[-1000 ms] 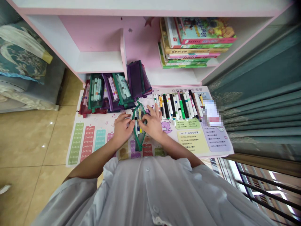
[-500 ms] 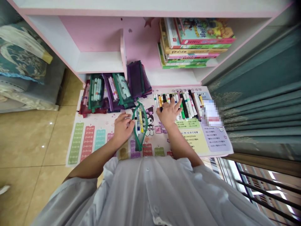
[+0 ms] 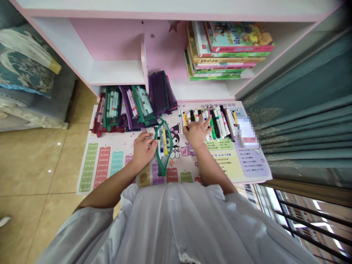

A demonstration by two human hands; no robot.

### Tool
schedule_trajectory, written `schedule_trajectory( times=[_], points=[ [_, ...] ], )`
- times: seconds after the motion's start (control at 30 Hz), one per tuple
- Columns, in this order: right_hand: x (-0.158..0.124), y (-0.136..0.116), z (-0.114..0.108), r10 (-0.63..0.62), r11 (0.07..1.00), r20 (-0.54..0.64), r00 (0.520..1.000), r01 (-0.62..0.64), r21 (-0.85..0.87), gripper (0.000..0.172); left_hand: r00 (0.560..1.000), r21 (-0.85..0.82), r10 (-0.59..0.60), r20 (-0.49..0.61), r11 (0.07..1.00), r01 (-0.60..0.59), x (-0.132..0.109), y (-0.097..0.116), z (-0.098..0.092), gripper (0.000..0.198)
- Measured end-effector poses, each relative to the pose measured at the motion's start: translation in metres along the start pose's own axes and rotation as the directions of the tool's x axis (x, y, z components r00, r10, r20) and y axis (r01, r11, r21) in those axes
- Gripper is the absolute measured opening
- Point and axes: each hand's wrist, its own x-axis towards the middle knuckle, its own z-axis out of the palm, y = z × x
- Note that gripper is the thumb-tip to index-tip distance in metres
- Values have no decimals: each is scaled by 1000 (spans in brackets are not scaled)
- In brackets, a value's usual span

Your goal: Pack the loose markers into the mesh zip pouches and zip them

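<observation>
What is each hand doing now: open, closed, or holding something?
Left hand: curled at the green mesh pouch; cannot tell if gripping.
Right hand: open, fingers spread on the marker pens.

Printed times-table mat (image 3: 103,167): its red column reads 2×2=4 through 2×7=14, while the smaller Chinese print elsewhere is illegible.

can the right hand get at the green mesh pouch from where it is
Probably yes. The right hand rests on the row of markers, and the green mesh pouch lies close by on the printed poster, with only a printed cartoon between them. The left hand is on the pouch's far side, leaving the way free.
</observation>
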Motion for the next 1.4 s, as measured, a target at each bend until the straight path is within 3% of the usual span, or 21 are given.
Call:
schedule_trajectory(
  times=[0.1, 0.2, 0.33, 0.43, 0.63, 1.1, 1.23, 1.4],
  points=[
    [-6, -5, -9, -13, 993, -51, 999, 19, 118, 10, 1000, 3, 2, 4, 1000, -2, 0, 0, 0, 35],
    [-17, -12, -19, -116, 950, -72, 991, 132, 283, 14, 1000, 9, -2, 8, 1000, 2, 0, 0, 1, 34],
    [-40, -25, -24, -362, 838, 21, 932, 315, 445, 17, 1000, 16, -7, 7, 1000, 7, 0, 0, 1, 33],
    [-56, -36, -22, -453, 821, 115, 884, 363, 441, 17, 1000, 25, 1, 5, 1000, -1, 0, 0, 1, 34],
    [-65, -51, -18, -415, 887, 162, 895, 358, 293, 20, 1000, 20, 15, 1, 1000, -16, 0, -1, 0, 33],
    [-62, -56, -10, -387, 915, 228, 894, 339, 220, 20, 999, 41, 31, 16, 999, -31, 0, 0, 0, 35],
    [-60, -51, -8, -400, 897, 107, 910, 365, 248, 27, 1000, 37, 25, 12, 999, -26, 0, -1, 0, 34],
    [-39, -37, -11, -192, 964, -77, 978, 203, 173, 26, 1000, 20, 16, 15, 1000, -16, 0, -2, 1, 33]
  ],
)
